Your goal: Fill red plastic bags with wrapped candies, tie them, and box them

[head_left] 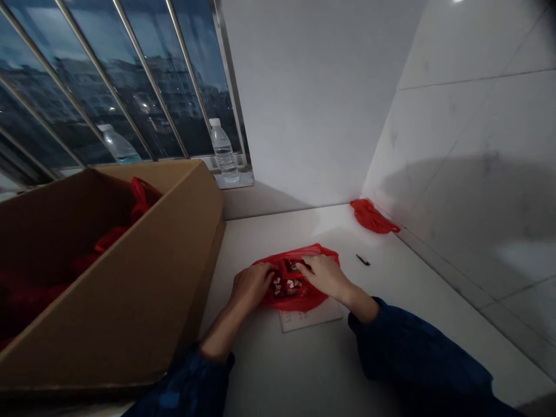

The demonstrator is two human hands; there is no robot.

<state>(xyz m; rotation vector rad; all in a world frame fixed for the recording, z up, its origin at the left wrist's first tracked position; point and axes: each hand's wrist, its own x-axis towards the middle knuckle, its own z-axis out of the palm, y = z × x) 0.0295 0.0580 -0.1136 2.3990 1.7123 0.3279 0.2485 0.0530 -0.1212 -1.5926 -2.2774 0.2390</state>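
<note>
A red plastic bag (299, 297) lies on the white counter (278, 370), over a sheet of paper (309, 318). Inside it I see a red compartmented tray (287, 277) holding small white-and-dark items (293, 284). My left hand (251, 286) rests at the bag's left side, its fingers curled toward the tray. My right hand (326, 275) lies across the upper right of the bag, with fingertips near the tray. Neither grip is clear from this view.
A large open cardboard box (143, 278) with red material inside stands left of my hands. A crumpled red bag (371, 217) lies in the far corner. A small black object (363, 260) sits on the counter. Tiled walls rise right; water bottles (223, 150) stand by the barred window.
</note>
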